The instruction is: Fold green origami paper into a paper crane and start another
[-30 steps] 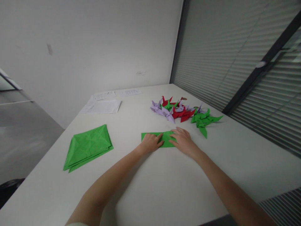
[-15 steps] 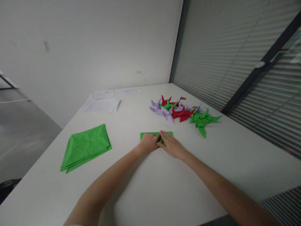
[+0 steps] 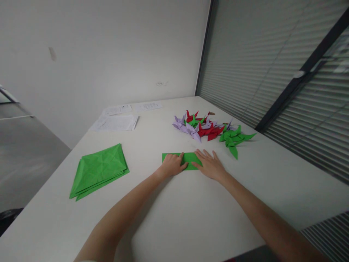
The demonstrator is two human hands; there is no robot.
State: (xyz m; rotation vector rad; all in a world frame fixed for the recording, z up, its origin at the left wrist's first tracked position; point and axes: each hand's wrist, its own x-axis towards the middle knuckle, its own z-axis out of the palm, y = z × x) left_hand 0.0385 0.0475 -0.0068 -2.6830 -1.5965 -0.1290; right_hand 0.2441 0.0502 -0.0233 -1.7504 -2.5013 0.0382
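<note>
A folded green paper strip (image 3: pixel 190 160) lies flat on the white table, its long side running left to right. My left hand (image 3: pixel 172 165) rests on the left part of the strip, thumb and index finger spread apart on the paper, the other fingers partly hidden. On the strip's right end lies my right hand (image 3: pixel 210 165), palm down with its fingers spread. Neither hand grips the paper. To the left sits a stack of green paper sheets (image 3: pixel 100 167) with visible creases.
Folded red, purple and green paper cranes (image 3: pixel 209 131) lie in a group beyond the hands to the right. Printed papers (image 3: pixel 117 122) are at the table's far left. A wall stands behind, and a window with blinds (image 3: pixel 245 72) runs along the right edge.
My right hand has slid right along the strip and its fingers have spread, uncovering the green paper between the hands. My left hand stays nearly in place.
</note>
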